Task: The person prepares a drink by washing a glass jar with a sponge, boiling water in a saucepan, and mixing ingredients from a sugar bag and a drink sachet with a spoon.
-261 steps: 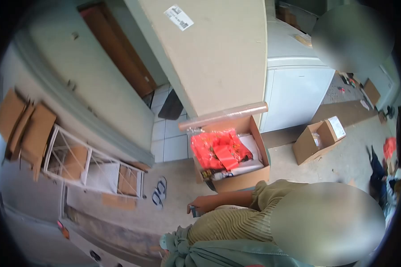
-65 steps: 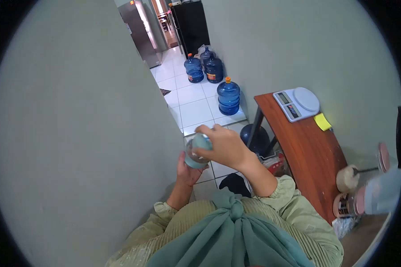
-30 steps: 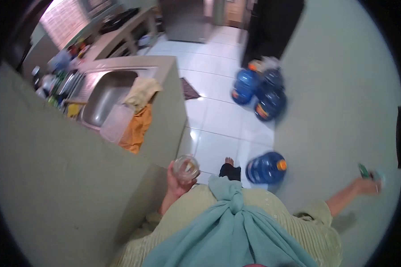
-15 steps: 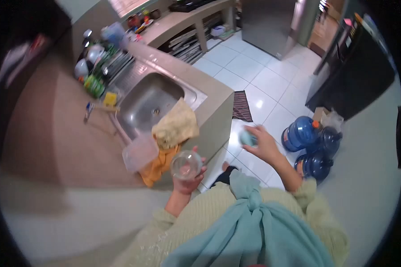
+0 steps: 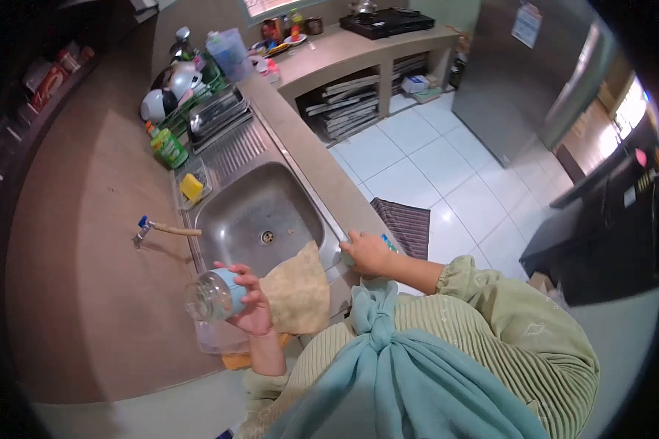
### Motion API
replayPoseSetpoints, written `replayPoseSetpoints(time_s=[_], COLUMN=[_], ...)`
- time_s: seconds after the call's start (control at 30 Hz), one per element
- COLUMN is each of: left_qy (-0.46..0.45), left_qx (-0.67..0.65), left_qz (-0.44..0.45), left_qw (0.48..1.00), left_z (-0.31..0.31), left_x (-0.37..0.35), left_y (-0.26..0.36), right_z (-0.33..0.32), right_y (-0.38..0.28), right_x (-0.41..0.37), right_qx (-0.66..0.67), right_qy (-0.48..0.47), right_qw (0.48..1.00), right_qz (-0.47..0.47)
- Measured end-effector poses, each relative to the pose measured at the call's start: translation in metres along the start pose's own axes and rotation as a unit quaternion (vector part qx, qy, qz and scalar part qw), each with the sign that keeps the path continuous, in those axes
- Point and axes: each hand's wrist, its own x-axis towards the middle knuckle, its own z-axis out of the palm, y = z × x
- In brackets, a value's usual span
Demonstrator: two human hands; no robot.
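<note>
My left hand (image 5: 253, 298) is wrapped round a clear glass jar (image 5: 211, 295) with a pale blue label, tilted with its mouth toward the left. The jar is over the counter, left of a cream cloth (image 5: 297, 290) draped on the sink's near edge. Beneath the jar, a clear plastic container (image 5: 216, 341) and an orange cloth (image 5: 236, 361) show in part. My right hand (image 5: 370, 253) is at the sink's right rim, its fingers closed on a small teal lid (image 5: 346, 256), mostly hidden by them. The steel sink (image 5: 260, 197) lies between and beyond my hands.
A tap (image 5: 165, 228) reaches over the sink from the left. Beside it are a yellow sponge (image 5: 192, 186) and a green soap bottle (image 5: 170, 148). Dishes crowd a rack (image 5: 176, 110). Farther back stands a black stove (image 5: 386, 23); a striped mat (image 5: 404, 228) lies on the floor.
My view has turned toward the sink. My left hand has carried the jar leftward and tipped it. My right hand has come from over the floor to the sink's rim with the lid.
</note>
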Motion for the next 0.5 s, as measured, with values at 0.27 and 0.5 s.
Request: replayPoseSetpoints(time_s=[0.27, 0.5], left_qy=[-0.038, -0.023], left_qx=[-0.014, 0.048], left_qz=[0.177, 0.3], left_qw=[0.983, 0.952], left_z=[-0.081, -0.099], left_x=[0.07, 0.101], left_y=[-0.082, -0.137], right_z=[-0.047, -0.011], right_y=[0.113, 0.345], right_x=[0.055, 0.131], right_qx=[0.125, 0.513], right_qy=[-0.128, -0.107], right_qw=[0.975, 0.841], right_qz=[-0.133, 0.135])
